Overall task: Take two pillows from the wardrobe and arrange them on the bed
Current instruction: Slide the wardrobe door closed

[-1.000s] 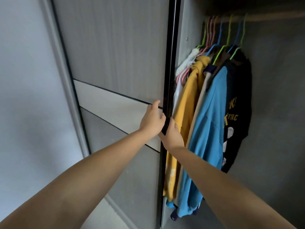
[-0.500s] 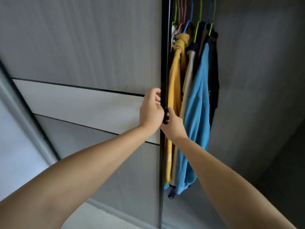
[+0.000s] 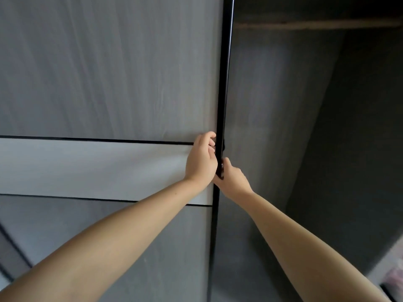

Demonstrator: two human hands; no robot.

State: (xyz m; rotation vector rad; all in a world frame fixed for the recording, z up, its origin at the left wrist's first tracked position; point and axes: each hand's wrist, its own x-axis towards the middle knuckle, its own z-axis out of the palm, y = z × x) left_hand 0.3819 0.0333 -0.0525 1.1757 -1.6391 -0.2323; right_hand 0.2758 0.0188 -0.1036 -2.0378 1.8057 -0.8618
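Observation:
A grey sliding wardrobe door [image 3: 109, 83] with a pale band across its middle fills the left of the view. Its black edge strip [image 3: 224, 83] runs top to bottom. My left hand [image 3: 201, 160] grips that edge from the front. My right hand [image 3: 232, 179] grips it from behind, just below the left hand. To the right of the edge lies the dark open wardrobe interior [image 3: 327, 127]. No pillows or bed are in view.
A horizontal hanging rail [image 3: 316, 25] crosses the top of the open section. At the bottom right corner a pale, pinkish surface [image 3: 394, 277] shows, too blurred to identify. A dark frame line runs at the lower left.
The door has slid to the right with both hands on its edge. The hanging yellow, blue and black clothes seen earlier are now hidden behind it.

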